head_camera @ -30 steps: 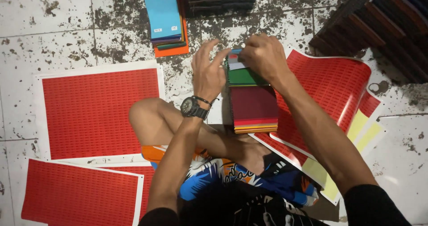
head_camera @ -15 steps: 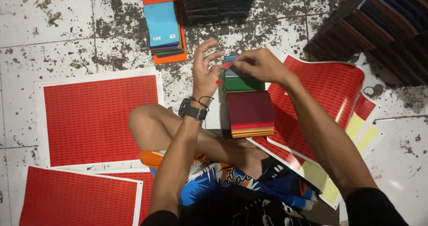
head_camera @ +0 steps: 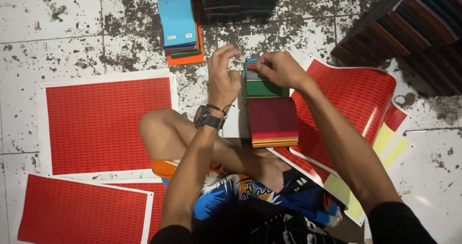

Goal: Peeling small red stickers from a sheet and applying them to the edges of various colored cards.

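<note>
- The right hand (head_camera: 279,68) sits at centre top of the frame, its fingertips pinched on the upper edge of a stack of coloured swatch cards (head_camera: 269,112).
- The left hand (head_camera: 223,78) hovers just left of that stack, fingers spread and curled, gripping nothing; a black wristwatch (head_camera: 208,118) sits below it.
- The stack lies mid-frame on the speckled floor (head_camera: 72,37), a maroon card uppermost.
- A second swatch stack (head_camera: 179,25), blue on top, lies at upper centre.
- Red printed sheets (head_camera: 103,124) lie left and right.
</note>
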